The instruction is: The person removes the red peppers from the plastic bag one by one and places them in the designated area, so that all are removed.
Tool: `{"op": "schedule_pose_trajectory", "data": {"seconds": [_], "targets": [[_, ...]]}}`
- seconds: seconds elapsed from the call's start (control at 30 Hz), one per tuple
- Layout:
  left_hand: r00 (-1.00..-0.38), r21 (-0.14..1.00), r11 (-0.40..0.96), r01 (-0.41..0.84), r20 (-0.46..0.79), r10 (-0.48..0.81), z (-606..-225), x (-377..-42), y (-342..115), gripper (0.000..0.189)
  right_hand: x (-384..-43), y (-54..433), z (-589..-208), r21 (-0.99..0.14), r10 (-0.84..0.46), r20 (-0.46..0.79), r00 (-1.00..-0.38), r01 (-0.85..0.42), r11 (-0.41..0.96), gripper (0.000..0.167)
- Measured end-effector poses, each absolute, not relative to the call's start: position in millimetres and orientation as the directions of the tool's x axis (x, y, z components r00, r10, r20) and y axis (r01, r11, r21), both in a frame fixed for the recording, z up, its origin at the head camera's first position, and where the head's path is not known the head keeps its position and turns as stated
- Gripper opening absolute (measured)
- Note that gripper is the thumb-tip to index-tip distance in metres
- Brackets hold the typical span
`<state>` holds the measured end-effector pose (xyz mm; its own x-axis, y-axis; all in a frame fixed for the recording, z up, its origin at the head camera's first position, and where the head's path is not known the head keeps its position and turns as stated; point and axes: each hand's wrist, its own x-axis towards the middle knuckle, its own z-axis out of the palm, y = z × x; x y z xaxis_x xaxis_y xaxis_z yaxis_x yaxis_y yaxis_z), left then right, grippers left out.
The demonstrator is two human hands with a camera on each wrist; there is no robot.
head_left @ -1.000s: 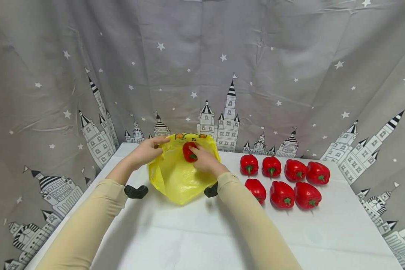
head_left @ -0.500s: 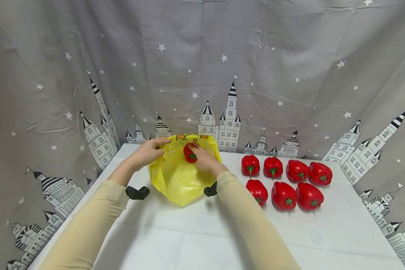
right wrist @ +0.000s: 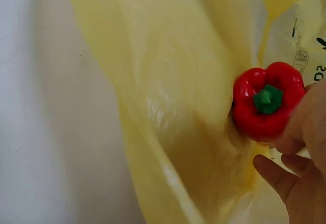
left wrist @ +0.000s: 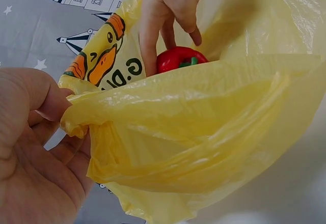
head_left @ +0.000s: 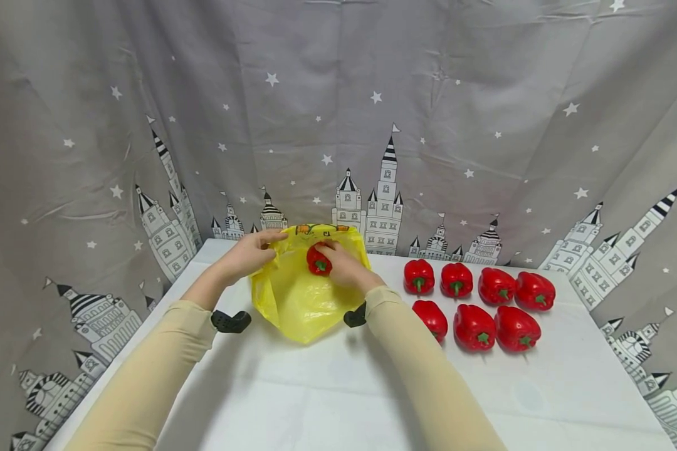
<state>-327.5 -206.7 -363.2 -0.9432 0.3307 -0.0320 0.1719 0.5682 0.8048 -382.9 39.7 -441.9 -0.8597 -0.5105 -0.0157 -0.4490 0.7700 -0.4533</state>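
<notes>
A yellow plastic bag (head_left: 301, 307) with a printed cartoon face gapes on its side at the back of the table. My left hand (head_left: 250, 254) pinches the left edge of its mouth between thumb and fingers, clear in the left wrist view. Inside the mouth, my right hand (head_left: 345, 268) holds a red bell pepper (right wrist: 267, 102) by its far side. The pepper's green stem (right wrist: 268, 100) faces back toward me. In the right wrist view, other right fingers (right wrist: 275, 175) stick out below the pepper, apart from it. Yellow film hides the pepper's lower part in the left wrist view.
To the right, several more red bell peppers (head_left: 474, 327) lie in two rows on the white tabletop (head_left: 338, 401). A grey curtain (head_left: 316, 94) with castles and stars hangs behind the table. Black wrist mounts (head_left: 231, 321) sit below both hands.
The bell pepper has dropped slightly in the bag and its stem has turned more toward me. My left hand keeps its grip on the bag's edge; the view has shifted a little.
</notes>
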Motion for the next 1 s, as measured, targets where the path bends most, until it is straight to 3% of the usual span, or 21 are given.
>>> {"op": "schedule_pose_trajectory", "data": {"seconds": [0.37,0.6,1.0], "targets": [[-0.943,0.805,0.569,0.170,-0.035,0.331,-361,-325,-206,0.057,-371,49,-439,-0.536,-0.497,-0.032,-0.867,-0.405,0.741,0.084],[-0.940,0.811,0.556,0.180,-0.025,0.340,-361,-323,-208,0.057,-356,53,-438,-0.540,-0.574,-0.046,-0.817,-0.463,0.703,0.083],[-0.940,0.798,0.575,0.184,-0.028,0.340,-363,-325,-207,0.055,-343,54,-441,-0.664,-0.630,-0.030,-0.776,-0.456,0.592,0.070]]}}
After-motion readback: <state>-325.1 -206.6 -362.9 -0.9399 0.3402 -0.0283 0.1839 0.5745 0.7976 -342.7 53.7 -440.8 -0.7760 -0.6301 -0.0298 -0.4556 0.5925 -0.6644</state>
